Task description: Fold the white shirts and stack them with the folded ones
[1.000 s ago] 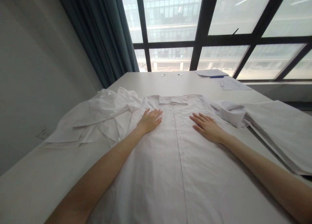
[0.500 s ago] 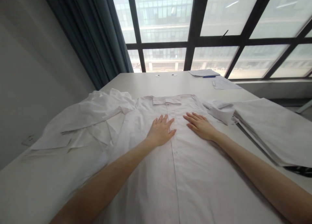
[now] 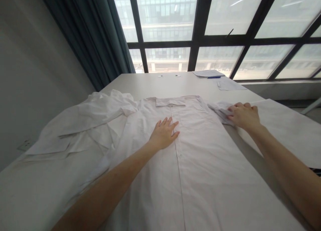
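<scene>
A white button-front shirt [image 3: 200, 164] is spread over the table, its collar band [image 3: 170, 102] at the far end and its button line running toward me. My left hand [image 3: 163, 134] lies flat on the shirt front beside the buttons, fingers spread. Off the shirt's right edge, my right hand [image 3: 245, 115] is curled over the bunched right sleeve [image 3: 220, 107], with fingertips closed on the cloth and partly hidden. To the left, more crumpled white cloth [image 3: 92, 112] adjoins the shirt's shoulder.
The white table [image 3: 142, 83] reaches toward the window. Paper sheets [image 3: 232, 84] and a blue pen [image 3: 214, 77] lie at its far right. More white fabric [image 3: 283, 130] is at the right edge. A dark curtain [image 3: 100, 40] hangs at the left.
My right hand has lifted off the shirt front and moved right onto the bunched sleeve, its fingers curling in. My left hand stays in place.
</scene>
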`<state>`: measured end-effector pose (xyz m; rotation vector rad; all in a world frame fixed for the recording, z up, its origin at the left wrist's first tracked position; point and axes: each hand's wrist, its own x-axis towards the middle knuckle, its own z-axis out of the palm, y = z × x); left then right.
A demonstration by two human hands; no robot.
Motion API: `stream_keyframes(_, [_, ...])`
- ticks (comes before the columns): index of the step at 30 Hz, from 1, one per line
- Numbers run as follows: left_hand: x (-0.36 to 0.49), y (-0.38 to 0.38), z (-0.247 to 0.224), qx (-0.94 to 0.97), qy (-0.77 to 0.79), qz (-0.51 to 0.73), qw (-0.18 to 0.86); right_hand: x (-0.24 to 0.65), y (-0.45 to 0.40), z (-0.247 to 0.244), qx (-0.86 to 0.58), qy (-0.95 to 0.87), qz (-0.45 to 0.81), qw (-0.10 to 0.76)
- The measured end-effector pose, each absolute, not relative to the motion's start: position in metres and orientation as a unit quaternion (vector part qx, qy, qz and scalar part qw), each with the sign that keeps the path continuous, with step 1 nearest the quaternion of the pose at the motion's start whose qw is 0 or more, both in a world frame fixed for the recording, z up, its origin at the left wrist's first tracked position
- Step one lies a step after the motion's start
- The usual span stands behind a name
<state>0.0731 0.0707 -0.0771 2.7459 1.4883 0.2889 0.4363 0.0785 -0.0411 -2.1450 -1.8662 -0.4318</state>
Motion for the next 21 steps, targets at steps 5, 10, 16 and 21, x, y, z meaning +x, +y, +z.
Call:
stream_keyframes(5, [0.073,0.071,-0.076,0.876,0.473,0.089,0.007,0.466,0.083,-0.026,-0.786,-0.547,-0.125,0.259])
stream_keyframes(10, [0.073,0.070,-0.075,0.877,0.473,0.085,0.007,0.504,0.085,-0.006,-0.792,-0.400,-0.109,0.449])
stream_keyframes(16, [0.073,0.070,-0.077,0.879,0.468,0.091,0.001,0.551,0.084,-0.019,-0.732,-0.172,-0.031,0.659])
stream_keyframes(21, [0.073,0.071,-0.076,0.877,0.472,0.089,-0.001,0.569,0.086,-0.044,-0.749,-0.174,-0.021,0.639])
